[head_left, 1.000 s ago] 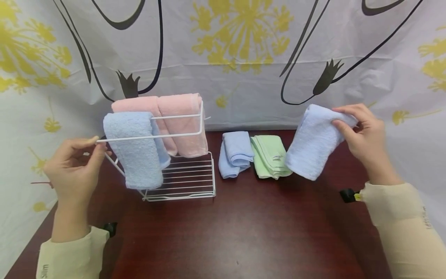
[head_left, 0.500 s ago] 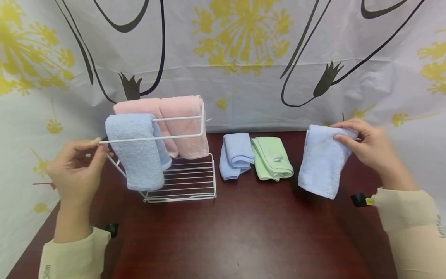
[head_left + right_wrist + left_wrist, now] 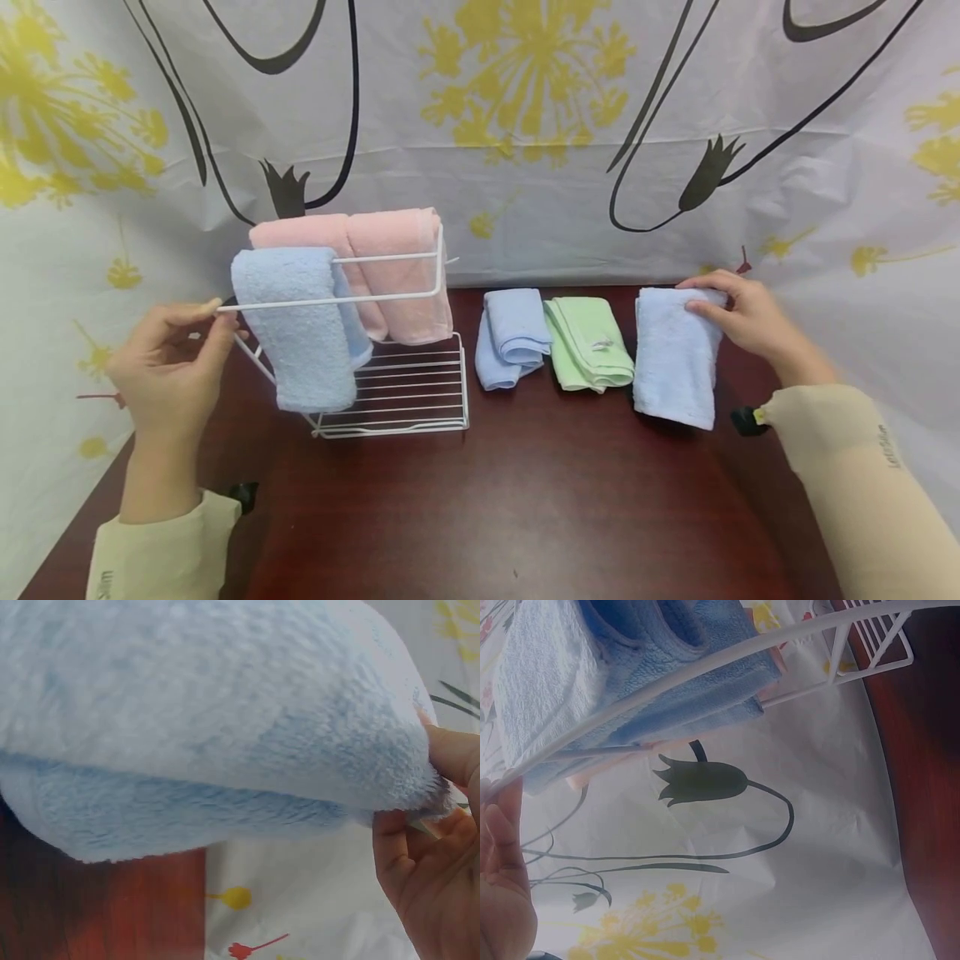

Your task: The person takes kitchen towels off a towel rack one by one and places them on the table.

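One left hand (image 3: pixel 167 358), nearly closed, is pinching a white wire rack (image 3: pixel 390 297); one right hand (image 3: pixel 750 321), likewise, a folded pale-blue terry towel (image 3: pixel 675 358).

- The left hand (image 3: pixel 506 881) is cut off by the left wrist view's left edge, the white rack (image 3: pixel 784 634) by its top.
- The right hand (image 3: pixel 435 874) and the held blue towel (image 3: pixel 187 712) are cropped in the right wrist view, some fingertips hidden.
- The draped blue towel (image 3: pixel 307 350) hides part of the pink cloth (image 3: pixel 303 228).
- Sleeve lettering (image 3: pixel 891 447): too blurred to read.
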